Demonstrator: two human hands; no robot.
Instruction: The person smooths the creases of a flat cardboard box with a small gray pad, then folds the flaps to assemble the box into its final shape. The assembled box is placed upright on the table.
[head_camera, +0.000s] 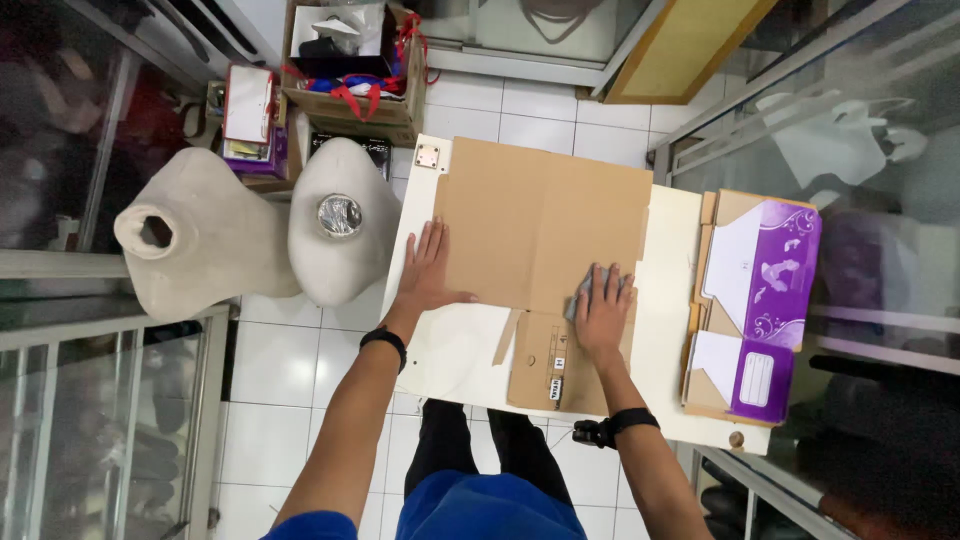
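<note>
A flattened brown cardboard box (545, 215) lies on a small white table (665, 300). My left hand (428, 268) rests flat, fingers spread, on the cardboard's left edge. My right hand (603, 308) presses down on the lower right part of the cardboard with a small grey object (583, 292) under its fingers; what the object is I cannot make out. A narrower cardboard flap (545, 365) with small labels points toward me.
A stack of flat purple-and-white boxes (760, 300) lies on the table's right side. Two beige mannequin torsos (250, 235) stand on the tiled floor to the left. A carton of goods (350, 70) sits behind them. Glass display cabinets (100, 420) flank both sides.
</note>
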